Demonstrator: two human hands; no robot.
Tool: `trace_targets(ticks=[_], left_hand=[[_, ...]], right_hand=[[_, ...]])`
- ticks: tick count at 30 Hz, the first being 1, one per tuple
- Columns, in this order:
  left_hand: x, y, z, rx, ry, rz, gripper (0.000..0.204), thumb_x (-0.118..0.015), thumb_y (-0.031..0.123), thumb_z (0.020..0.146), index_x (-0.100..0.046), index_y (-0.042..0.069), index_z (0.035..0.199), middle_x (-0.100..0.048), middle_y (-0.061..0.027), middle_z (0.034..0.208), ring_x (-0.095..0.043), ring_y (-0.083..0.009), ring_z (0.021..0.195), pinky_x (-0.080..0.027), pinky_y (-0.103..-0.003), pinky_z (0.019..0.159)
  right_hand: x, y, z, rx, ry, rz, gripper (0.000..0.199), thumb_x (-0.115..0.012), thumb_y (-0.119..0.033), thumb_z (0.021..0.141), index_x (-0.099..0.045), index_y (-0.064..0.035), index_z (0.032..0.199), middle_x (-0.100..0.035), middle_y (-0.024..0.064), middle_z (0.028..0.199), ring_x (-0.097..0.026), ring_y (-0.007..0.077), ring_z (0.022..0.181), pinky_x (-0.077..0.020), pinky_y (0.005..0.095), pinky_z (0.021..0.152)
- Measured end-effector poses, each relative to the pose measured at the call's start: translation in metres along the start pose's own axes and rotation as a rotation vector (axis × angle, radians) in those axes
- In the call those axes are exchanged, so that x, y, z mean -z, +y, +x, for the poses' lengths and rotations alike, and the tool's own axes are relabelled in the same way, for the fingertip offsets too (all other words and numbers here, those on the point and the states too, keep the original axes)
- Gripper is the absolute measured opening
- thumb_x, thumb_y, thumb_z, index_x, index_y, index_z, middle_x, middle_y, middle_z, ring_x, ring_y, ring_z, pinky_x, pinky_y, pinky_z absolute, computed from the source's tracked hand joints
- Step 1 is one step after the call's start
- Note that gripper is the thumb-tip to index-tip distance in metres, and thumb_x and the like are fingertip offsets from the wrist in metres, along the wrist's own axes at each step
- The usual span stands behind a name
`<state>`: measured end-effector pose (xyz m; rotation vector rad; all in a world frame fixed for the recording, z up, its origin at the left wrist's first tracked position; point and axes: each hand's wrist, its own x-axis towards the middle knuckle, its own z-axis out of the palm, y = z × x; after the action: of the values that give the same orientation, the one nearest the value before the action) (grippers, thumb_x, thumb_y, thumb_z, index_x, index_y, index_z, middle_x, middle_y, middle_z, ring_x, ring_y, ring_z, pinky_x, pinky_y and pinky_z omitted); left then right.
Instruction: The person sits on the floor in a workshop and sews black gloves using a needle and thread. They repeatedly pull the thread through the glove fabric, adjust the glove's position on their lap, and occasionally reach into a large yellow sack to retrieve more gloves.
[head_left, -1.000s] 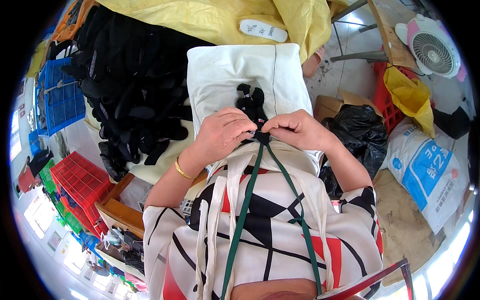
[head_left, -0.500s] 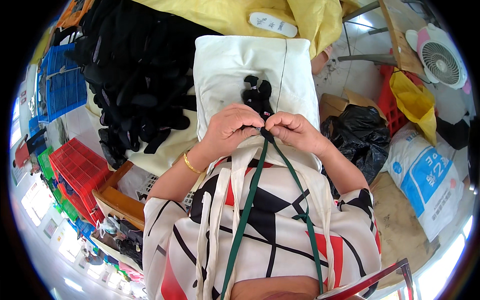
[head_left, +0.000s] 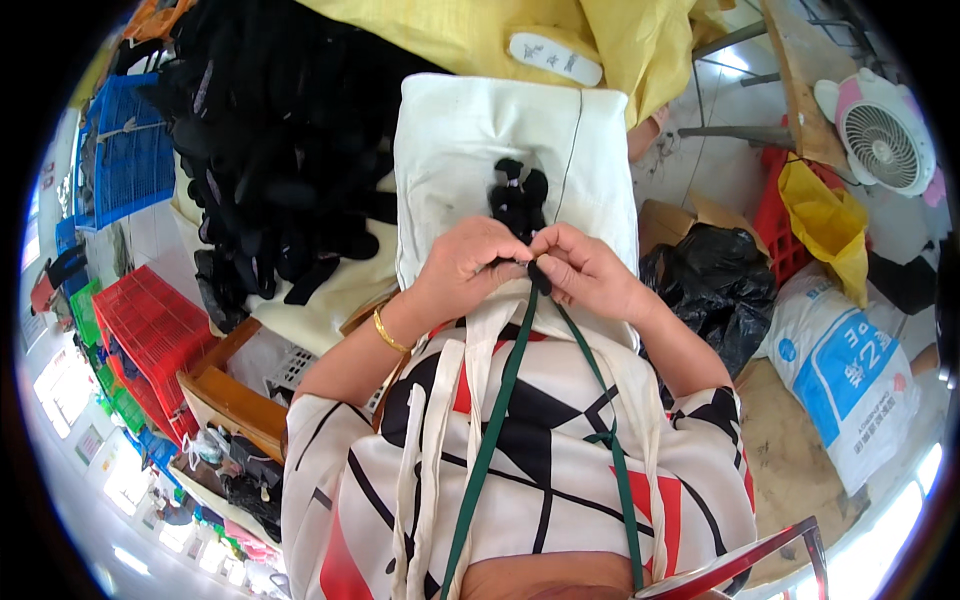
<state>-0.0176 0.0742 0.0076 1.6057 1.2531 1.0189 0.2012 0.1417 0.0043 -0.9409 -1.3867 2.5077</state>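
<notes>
My left hand (head_left: 470,265) and my right hand (head_left: 588,272) meet over the near part of a white cloth-covered pad (head_left: 440,140). Both are closed in a pinch on a small black sock (head_left: 541,278), its rounded end poking out below the fingertips. Much of the sock is hidden by my fingers. Just beyond them, several bunched black socks (head_left: 518,205) lie on the pad. A dark green cord (head_left: 500,400) hangs down my front from near the hands, beside cream apron ties (head_left: 425,470).
A big heap of black socks (head_left: 290,150) lies to the left. Beyond it stand a blue crate (head_left: 125,160) and a red crate (head_left: 155,335). On the right are a black plastic bag (head_left: 715,285), a white-and-blue sack (head_left: 850,370) and a fan (head_left: 885,130). Yellow sheeting (head_left: 450,35) covers the far side.
My fingers have shifted slightly on the sock, and its rounded end now sticks out below my right fingertips. The head view has moved a little.
</notes>
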Motion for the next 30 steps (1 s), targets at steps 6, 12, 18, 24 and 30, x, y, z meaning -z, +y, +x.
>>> trace_targets(ticks=[6, 12, 18, 24, 30], left_hand=[[-0.006, -0.001, -0.005, 0.095, -0.045, 0.034, 0.015, -0.076, 0.008, 0.08, -0.07, 0.007, 0.093, -0.068, -0.0081, 0.088, -0.063, -0.0278, 0.082, -0.05, -0.036, 0.074], [-0.006, -0.002, -0.004, 0.354, -0.002, 0.016, 0.019, -0.081, 0.015, 0.077, -0.073, 0.007, 0.093, -0.068, -0.0092, 0.08, -0.065, -0.0213, 0.071, -0.051, -0.031, 0.065], [-0.006, -0.003, -0.003, 0.201, -0.042, 0.188, 0.025, -0.079, 0.019, 0.074, -0.073, 0.009, 0.097, -0.07, -0.0092, 0.086, -0.066, -0.0283, 0.08, -0.051, -0.036, 0.072], [-0.007, -0.003, 0.003, 0.047, 0.064, 0.101, 0.028, -0.075, 0.008, 0.067, -0.072, 0.009, 0.094, -0.068, -0.0107, 0.083, -0.064, -0.0309, 0.078, -0.052, -0.04, 0.07], [-0.003, -0.021, 0.0, -0.009, 0.12, 0.327, 0.012, -0.076, 0.011, 0.078, -0.069, 0.008, 0.087, -0.062, -0.0088, 0.07, -0.06, -0.0294, 0.068, -0.049, -0.039, 0.062]], right_hand=[[-0.007, 0.002, 0.012, 0.217, 0.083, -0.317, 0.029, -0.057, -0.014, 0.099, -0.046, -0.0056, 0.124, -0.05, -0.0002, 0.066, -0.045, 0.0068, 0.061, -0.04, 0.0254, 0.057], [-0.006, -0.016, 0.014, 0.476, 0.268, -0.96, 0.013, -0.064, -0.023, 0.091, -0.063, -0.0118, 0.097, -0.063, 0.006, 0.079, -0.063, 0.0304, 0.072, -0.0511, 0.0399, 0.059], [-0.017, -0.029, 0.012, 0.715, 0.264, -1.306, 0.009, -0.069, -0.017, 0.081, -0.063, -0.0121, 0.085, -0.058, 0.0035, 0.078, -0.063, 0.0245, 0.073, -0.0506, 0.0376, 0.055], [-0.038, -0.044, 0.009, 0.9, 0.094, -1.078, 0.012, -0.067, -0.012, 0.085, -0.055, -0.0088, 0.085, -0.057, 0.0024, 0.077, -0.063, 0.0212, 0.071, -0.0508, 0.0321, 0.054], [0.027, -0.027, -0.018, 0.392, 0.333, 0.362, 0.012, -0.052, -0.02, 0.104, -0.053, -0.0093, 0.097, -0.056, 0.0015, 0.072, -0.057, 0.0131, 0.058, -0.0455, 0.0275, 0.049]])
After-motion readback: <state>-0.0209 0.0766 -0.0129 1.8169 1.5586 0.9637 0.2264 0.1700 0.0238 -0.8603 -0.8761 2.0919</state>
